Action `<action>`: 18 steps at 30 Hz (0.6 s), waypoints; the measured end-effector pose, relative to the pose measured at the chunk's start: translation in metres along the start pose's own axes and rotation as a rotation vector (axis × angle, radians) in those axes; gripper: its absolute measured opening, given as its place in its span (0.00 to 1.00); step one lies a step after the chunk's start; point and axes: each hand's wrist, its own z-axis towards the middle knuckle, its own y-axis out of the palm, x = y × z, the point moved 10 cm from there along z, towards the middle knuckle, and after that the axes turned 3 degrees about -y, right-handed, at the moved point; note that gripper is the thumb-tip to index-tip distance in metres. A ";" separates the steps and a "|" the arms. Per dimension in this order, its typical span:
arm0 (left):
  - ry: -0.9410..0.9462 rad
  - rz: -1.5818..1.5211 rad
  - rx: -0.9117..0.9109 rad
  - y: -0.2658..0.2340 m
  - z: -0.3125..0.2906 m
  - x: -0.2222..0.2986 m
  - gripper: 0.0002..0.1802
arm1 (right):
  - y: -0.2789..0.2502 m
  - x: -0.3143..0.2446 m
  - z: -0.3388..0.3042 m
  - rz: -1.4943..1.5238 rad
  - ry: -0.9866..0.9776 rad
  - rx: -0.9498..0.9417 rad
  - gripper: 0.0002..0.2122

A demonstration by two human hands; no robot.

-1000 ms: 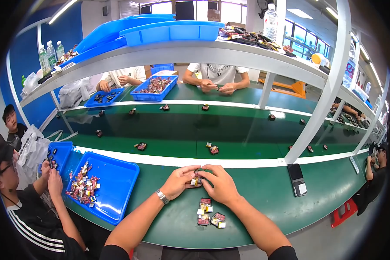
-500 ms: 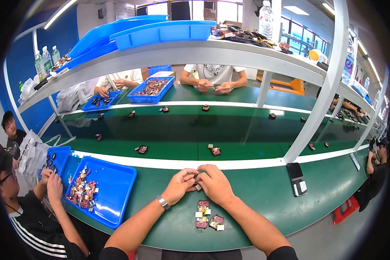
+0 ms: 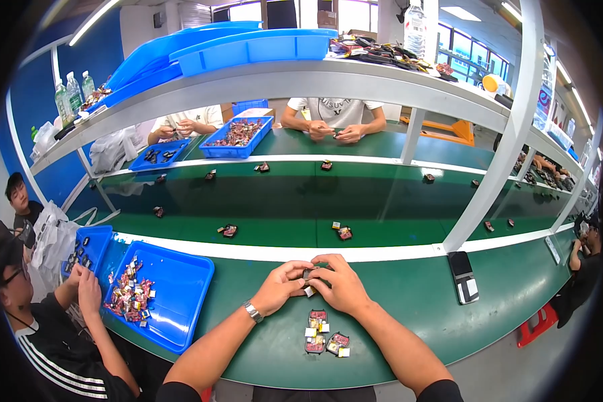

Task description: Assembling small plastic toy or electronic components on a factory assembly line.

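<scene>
L hand (image 3: 279,288) & R hand (image 3: 342,287) both w/ fingers curled in, pinching one small module (image 3: 307,274) betw. them above green worktop (image 3: 415,288); approx. equally near each, long axis can't tell (fingers hide most). Visible bit dark, pale tab (image 3: 310,291) bodyward; 3 red/black units (image 3: 315,342) lie nearer body, apart.

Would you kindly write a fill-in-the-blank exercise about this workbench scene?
A silver metal wristwatch circles the ____ wrist.
The bare left hand and right hand hold a small dark piece above the smooth tabletop, coloured ____.
Between the forearms lie ____ small red-and-black rectangular modules.

Missing words: left; green; three.
</scene>
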 end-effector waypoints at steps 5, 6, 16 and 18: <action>0.080 0.087 -0.108 0.006 -0.002 0.004 0.23 | -0.001 -0.001 -0.002 0.051 0.049 0.019 0.04; 0.064 0.045 -0.098 0.005 -0.003 0.003 0.23 | -0.001 -0.002 -0.002 0.067 0.052 0.015 0.04; 0.013 -0.056 -0.093 0.005 -0.002 -0.003 0.17 | 0.000 -0.006 -0.006 0.134 0.011 -0.018 0.04; 0.008 -0.127 -0.082 0.004 -0.002 -0.002 0.16 | -0.003 -0.004 -0.008 0.071 0.054 0.060 0.04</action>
